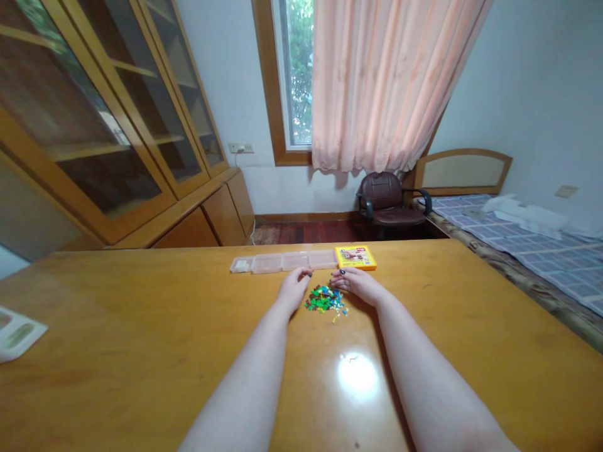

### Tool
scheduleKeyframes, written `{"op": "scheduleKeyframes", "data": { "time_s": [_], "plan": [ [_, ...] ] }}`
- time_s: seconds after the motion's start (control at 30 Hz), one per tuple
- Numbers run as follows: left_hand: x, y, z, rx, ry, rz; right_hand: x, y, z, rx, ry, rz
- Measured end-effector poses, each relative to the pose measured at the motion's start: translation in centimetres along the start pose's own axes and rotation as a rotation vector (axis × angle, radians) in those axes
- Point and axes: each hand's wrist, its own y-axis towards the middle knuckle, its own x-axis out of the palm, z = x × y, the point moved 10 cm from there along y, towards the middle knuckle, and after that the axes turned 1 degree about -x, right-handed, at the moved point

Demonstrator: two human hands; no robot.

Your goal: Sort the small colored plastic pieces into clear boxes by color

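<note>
A small heap of tiny building bricks [325, 300] in green, blue, brown, white and yellow lies on the wooden table, a few strewn toward me. At the heap's far left edge is my left hand [294, 288], fingers loosely curved and nothing visible in it. On the other side my right hand [357, 284] is open, its fingers reaching inward along the far right edge of the pile. Dark polish shows on the nails. Just beyond the hands stand a row of clear plastic trays [282, 262] and a yellow box [357, 257] with a printed picture.
The table [141, 339] is broad, with a white plastic item [21, 333] at its left edge. Past its far edge are an office chair [391, 201] and, to the right, a bed [532, 232]. A glass-fronted cabinet [155, 125] lines the left wall.
</note>
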Motion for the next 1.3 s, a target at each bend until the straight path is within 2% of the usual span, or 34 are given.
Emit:
{"op": "scheduleKeyframes", "data": {
  "time_s": [0.1,0.17,0.27,0.37,0.73,0.93,1.03,1.17,1.3],
  "plan": [
    [0.8,-0.3,0.1,-0.006,0.215,-0.065,-2.3,-0.4,-1.5,-0.092,-0.335,0.192],
    [1.5,-0.8,0.4,-0.012,0.324,-0.131,-2.8,-0.7,-2.5,-0.176,-0.533,0.309],
    [2.0,-1.3,1.2,0.005,0.480,-0.143,-1.4,-0.5,-2.8,-0.236,-0.703,0.283],
    [2.1,-1.4,1.6,-0.012,0.573,-0.129,-0.3,-0.4,-2.2,-0.212,-0.807,0.230],
    [1.9,-1.3,1.4,-0.088,0.520,-0.115,-0.4,-0.3,-2.1,-0.195,-0.844,0.236],
    [3.0,-2.0,2.6,-0.005,0.509,-0.203,-1.3,-0.5,-2.6,-0.220,-0.839,0.343],
    [3.5,-2.2,2.8,0.022,0.517,-0.228,-1.3,-0.5,-2.2,-0.188,-0.860,0.334],
    [3.4,-1.9,2.6,0.004,0.510,-0.205,-0.9,-0.4,-2.0,-0.171,-0.870,0.285],
    [2.3,-1.5,2.2,-0.027,0.484,-0.130,-0.9,-0.6,-2.8,-0.210,-0.823,0.313]
  ]
}}
